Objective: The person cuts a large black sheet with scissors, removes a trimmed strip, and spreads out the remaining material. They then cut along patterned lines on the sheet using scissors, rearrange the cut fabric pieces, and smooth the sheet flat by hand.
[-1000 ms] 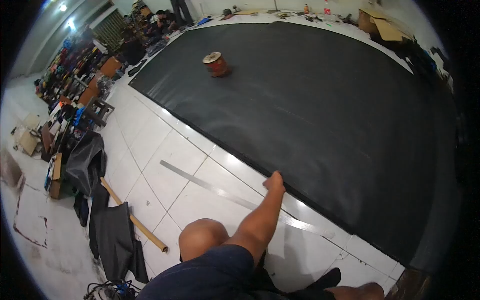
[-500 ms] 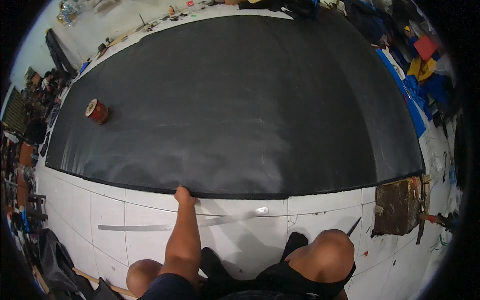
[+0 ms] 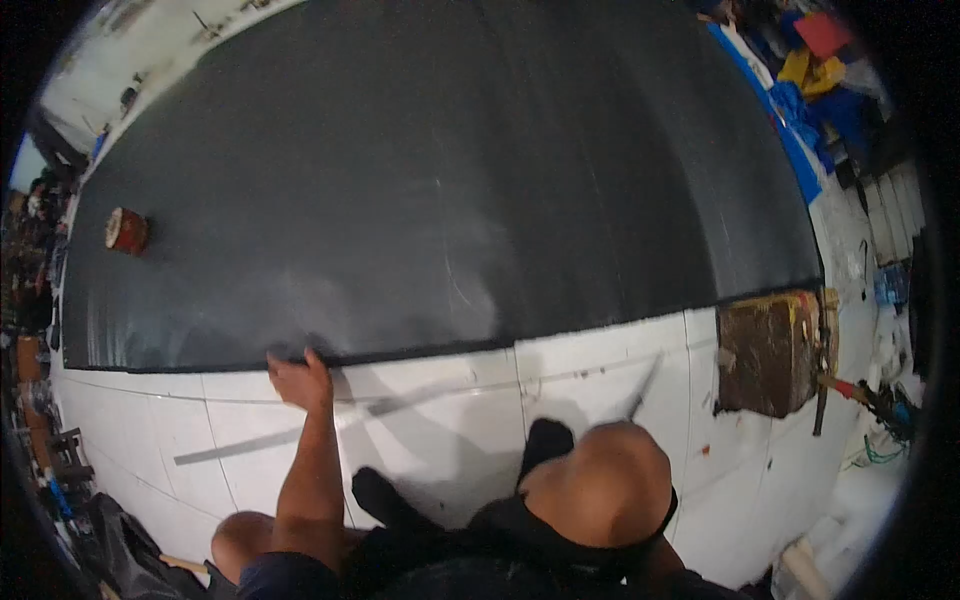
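Observation:
A large black sheet (image 3: 400, 200) lies spread over the white tiled floor. At its near edge, left of centre, is my left hand (image 3: 300, 380), fingers apart, with the fingertips at the edge of the sheet. Below the hand a long metal ruler (image 3: 240, 446) lies slanted on the tiles, partly behind my forearm. A red spool (image 3: 128, 232) with a pale top stands on the left part of the sheet. My right hand is out of view; only part of that arm shows beside my right knee.
A worn brown block (image 3: 765, 355) stands at the sheet's near right corner, with tools (image 3: 860, 395) beside it. Near my right knee a dark blade-like object (image 3: 648, 388) lies on the tiles. Blue and yellow material (image 3: 810, 75) is heaped at the upper right.
The view has swung right and down. My left hand, earlier closed on the sheet's edge, has its fingers spread now and sits farther left along that edge.

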`<act>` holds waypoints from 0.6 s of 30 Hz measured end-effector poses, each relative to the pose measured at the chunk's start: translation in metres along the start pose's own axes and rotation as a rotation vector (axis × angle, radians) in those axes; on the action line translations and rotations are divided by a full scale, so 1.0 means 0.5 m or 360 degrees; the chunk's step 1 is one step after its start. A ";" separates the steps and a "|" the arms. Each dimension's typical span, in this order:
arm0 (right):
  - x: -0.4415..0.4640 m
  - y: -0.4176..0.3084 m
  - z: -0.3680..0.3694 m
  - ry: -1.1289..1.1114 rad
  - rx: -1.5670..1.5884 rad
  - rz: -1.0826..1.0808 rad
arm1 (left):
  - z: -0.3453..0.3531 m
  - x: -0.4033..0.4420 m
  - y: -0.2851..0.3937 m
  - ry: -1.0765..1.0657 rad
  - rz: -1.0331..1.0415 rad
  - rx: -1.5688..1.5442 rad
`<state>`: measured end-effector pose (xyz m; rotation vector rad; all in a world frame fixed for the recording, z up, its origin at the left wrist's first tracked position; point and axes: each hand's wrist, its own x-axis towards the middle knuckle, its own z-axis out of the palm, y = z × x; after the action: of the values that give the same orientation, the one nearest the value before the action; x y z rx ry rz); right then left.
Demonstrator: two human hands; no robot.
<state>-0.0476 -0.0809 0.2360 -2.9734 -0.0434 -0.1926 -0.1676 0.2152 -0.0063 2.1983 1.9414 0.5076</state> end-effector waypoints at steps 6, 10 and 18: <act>-0.009 0.193 0.086 -0.0949 0.0606 -0.0595 | 0.032 -0.206 0.181 -0.0844 0.1709 -0.0356; -0.021 0.295 0.161 -0.1529 0.1022 -0.0615 | 0.084 -0.318 0.246 -0.1004 0.2044 -0.0448; -0.044 0.370 0.243 -0.2616 0.1853 0.0406 | 0.129 -0.340 0.246 -0.0958 0.1933 -0.0415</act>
<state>-0.0468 -0.2441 0.0849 -1.2716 0.0278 1.5933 -0.0466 0.0367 -0.0486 2.6554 0.1247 0.1400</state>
